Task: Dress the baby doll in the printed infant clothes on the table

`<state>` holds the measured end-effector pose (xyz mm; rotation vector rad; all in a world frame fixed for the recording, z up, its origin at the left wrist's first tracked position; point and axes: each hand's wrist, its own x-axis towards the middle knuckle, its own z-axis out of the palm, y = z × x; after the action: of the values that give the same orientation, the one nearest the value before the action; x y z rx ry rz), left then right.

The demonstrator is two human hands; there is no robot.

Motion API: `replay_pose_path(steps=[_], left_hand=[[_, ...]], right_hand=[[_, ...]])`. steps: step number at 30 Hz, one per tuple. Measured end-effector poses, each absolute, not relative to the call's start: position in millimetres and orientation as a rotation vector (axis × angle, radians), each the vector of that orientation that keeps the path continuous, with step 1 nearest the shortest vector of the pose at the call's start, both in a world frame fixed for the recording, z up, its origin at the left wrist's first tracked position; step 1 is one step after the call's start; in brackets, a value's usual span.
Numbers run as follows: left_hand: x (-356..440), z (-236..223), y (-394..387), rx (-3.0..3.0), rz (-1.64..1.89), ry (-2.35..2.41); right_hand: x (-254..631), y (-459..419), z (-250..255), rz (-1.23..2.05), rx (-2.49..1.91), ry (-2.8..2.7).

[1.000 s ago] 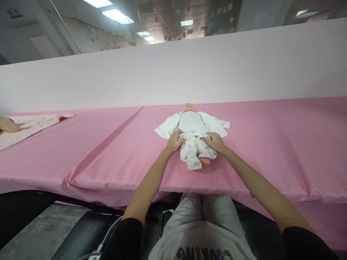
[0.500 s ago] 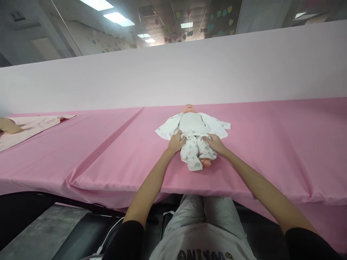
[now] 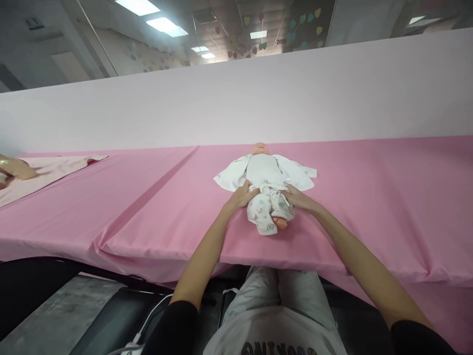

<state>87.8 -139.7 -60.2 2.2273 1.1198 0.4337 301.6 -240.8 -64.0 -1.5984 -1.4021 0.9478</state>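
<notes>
A baby doll (image 3: 263, 167) lies on its back on the pink table cover (image 3: 369, 197), head away from me. An open white jacket (image 3: 299, 176) is spread under it. Printed white trousers (image 3: 266, 209) cover its legs, and one bare foot (image 3: 280, 223) pokes out. My left hand (image 3: 240, 195) grips the trousers' waistband on the doll's left side as I see it. On the other side, my right hand (image 3: 299, 198) grips the same waistband. Both hands are closed on the cloth.
A pale pink cloth (image 3: 48, 170) lies at the far left of the table, with another person's hand (image 3: 15, 167) on it. A tall pale partition (image 3: 236, 98) runs behind the table. My lap and a black chair (image 3: 121, 315) are below the table edge.
Both hands have slid a little toward the doll's waist, drawing the trousers' waistband higher. The view has shifted slightly to the left.
</notes>
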Motion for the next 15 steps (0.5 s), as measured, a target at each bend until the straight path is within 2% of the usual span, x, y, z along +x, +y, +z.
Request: replay_pose_path(steps=[7,11,15], left_hand=[[83.4,-36.8,-165.3,2.201,0.226,1.221],[94.9,-31.4,-204.9,2.383,0.196,1.352],[90.3,-37.0,-246.4,2.387,0.335,1.33]], right_hand=[[291.5,-273.8,-37.4,1.066,-1.607,-1.848],[271.3,-287.6,-39.1,0.935,-1.748,-1.907],[262.7,-300.2,-47.4,0.824,-1.715,-1.911]])
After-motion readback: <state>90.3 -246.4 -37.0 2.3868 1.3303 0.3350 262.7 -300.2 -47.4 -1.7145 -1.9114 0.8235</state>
